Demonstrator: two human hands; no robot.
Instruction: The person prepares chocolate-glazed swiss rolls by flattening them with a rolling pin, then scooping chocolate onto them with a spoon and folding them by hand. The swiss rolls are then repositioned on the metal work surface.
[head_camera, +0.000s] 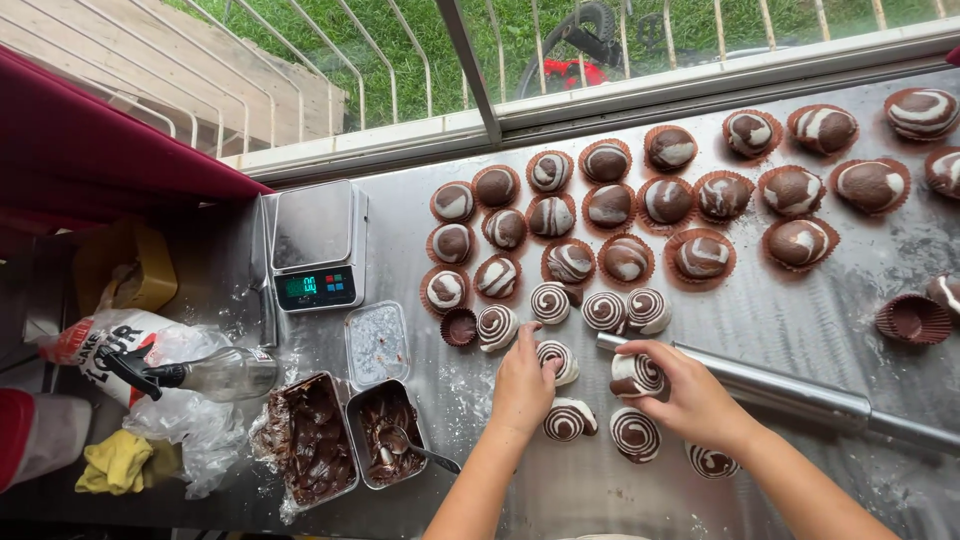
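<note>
Swirled dough piece (637, 375) on steel surface (800, 320), right hand (690, 395) cupped around it, shaping stage. Left hand (522, 385) fingers rest on neighbouring swirl piece (556, 358). Next likely needs paper cup (459, 327). Rolling pin (770, 385) just behind.

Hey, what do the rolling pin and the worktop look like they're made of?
Rolling pin: likely polished steel, given its smooth grey tube shape and bright sheen. Worktop: probably brushed stainless steel, a dull silver sheet with soft reflections and flour smears. Neither can be confirmed by look alone.
</note>
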